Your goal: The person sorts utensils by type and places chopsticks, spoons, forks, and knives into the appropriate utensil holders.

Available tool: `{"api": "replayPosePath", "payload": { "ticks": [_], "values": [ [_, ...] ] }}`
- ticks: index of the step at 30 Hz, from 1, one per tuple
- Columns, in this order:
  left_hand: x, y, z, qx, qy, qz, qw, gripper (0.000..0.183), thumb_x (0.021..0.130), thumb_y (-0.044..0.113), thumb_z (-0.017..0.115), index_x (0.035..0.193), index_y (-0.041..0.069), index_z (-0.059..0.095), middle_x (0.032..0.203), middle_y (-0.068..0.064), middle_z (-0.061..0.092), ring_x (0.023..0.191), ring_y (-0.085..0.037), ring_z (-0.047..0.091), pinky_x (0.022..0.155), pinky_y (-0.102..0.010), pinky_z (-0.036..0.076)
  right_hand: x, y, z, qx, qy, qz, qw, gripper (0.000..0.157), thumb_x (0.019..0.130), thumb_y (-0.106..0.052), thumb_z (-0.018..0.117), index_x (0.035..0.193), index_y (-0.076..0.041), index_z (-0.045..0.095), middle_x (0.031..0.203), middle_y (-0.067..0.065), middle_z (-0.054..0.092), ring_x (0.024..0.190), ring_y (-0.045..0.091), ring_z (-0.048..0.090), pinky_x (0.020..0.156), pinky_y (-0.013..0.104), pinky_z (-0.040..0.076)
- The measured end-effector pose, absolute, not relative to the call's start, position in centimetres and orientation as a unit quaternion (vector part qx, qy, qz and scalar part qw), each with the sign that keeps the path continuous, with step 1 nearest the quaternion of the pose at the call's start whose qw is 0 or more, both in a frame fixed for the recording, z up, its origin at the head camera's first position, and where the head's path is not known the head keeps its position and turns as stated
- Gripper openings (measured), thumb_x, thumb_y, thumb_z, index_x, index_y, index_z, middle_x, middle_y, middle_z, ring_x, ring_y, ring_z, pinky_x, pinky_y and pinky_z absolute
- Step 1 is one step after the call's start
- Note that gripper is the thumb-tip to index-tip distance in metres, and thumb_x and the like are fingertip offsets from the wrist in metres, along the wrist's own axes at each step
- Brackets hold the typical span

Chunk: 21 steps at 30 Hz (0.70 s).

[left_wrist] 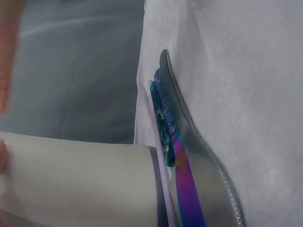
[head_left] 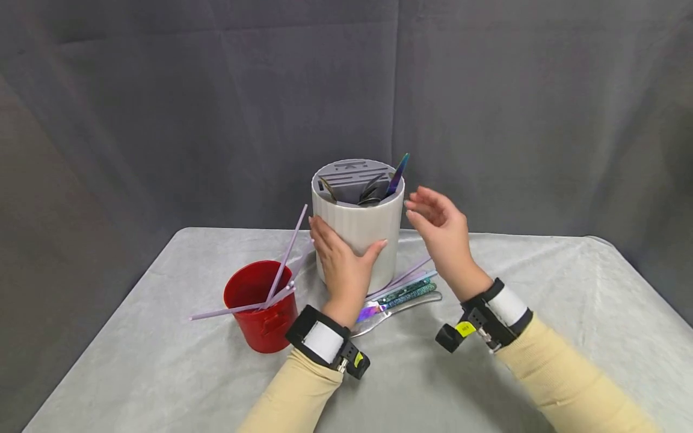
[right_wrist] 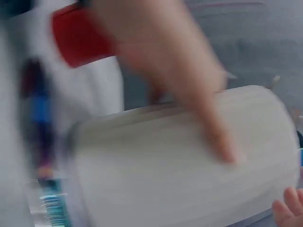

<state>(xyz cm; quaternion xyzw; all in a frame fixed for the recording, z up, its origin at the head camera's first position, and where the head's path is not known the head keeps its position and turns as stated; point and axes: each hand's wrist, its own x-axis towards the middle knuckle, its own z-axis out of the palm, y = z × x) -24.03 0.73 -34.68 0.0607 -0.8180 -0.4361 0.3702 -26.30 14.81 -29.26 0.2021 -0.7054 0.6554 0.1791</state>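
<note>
A white ribbed cylindrical holder (head_left: 360, 231) stands upright, its grey slotted top insert (head_left: 354, 177) tilting down inside the rim. My left hand (head_left: 342, 264) rests against its near left side, fingers spread and thumb across the front. Spoons (head_left: 372, 191) and a rainbow-coloured knife blade (head_left: 397, 174) stick up from the holder's opening. Just right of the rim, my right hand (head_left: 440, 225) hangs in the air with loosely bent fingers and nothing in them. The right wrist view is blurred, with the left thumb (right_wrist: 220, 142) lying over the holder's wall.
A red bucket (head_left: 265, 334) with lilac straws (head_left: 289, 252) leaning out stands left of the holder. By the holder's base lie knives with glittery teal handles (head_left: 411, 294), a silver knife (head_left: 417, 302) and more straws (head_left: 414, 267). A grey curtain (head_left: 487, 108) hangs behind the cloth-covered table (head_left: 541, 313).
</note>
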Motion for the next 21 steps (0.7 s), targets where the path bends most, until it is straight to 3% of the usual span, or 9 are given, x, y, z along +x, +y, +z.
{"api": "replayPosePath", "payload": {
  "ticks": [6,12,21],
  "values": [
    [-23.9,0.6,-34.7,0.065,-0.817,-0.438,0.37,0.118,0.065,0.043,0.079,0.141,-0.002,0.001,0.147,-0.025,0.007,0.135,-0.032,0.008,0.108,-0.044,0.018,-24.8,15.6,-34.3,0.22,-0.806,0.54,0.101,0.019,0.084,-0.003,0.062,0.102,0.004,0.06,0.095,0.016,0.063,0.085,0.018,0.057,0.074,0.028,0.047],
    [-23.9,0.5,-34.7,0.059,-0.818,-0.437,0.37,0.118,0.065,0.043,0.078,0.141,-0.003,0.001,0.147,-0.024,0.006,0.135,-0.031,0.008,0.108,-0.045,0.018,-23.8,15.7,-37.1,0.373,-0.852,0.368,-0.007,0.011,0.081,-0.003,0.063,0.091,0.0,0.063,0.086,0.007,0.064,0.082,0.017,0.058,0.071,0.034,0.049],
    [-23.8,0.6,-34.8,0.059,-0.813,-0.437,0.38,0.117,0.064,0.043,0.079,0.141,-0.004,0.003,0.146,-0.027,0.01,0.134,-0.032,0.009,0.108,-0.045,0.019,-23.4,14.5,-38.6,0.495,-0.845,0.199,0.043,0.017,0.068,0.009,0.065,0.076,-0.005,0.066,0.072,0.001,0.058,0.069,0.011,0.054,0.066,0.025,0.047]
  ]
}}
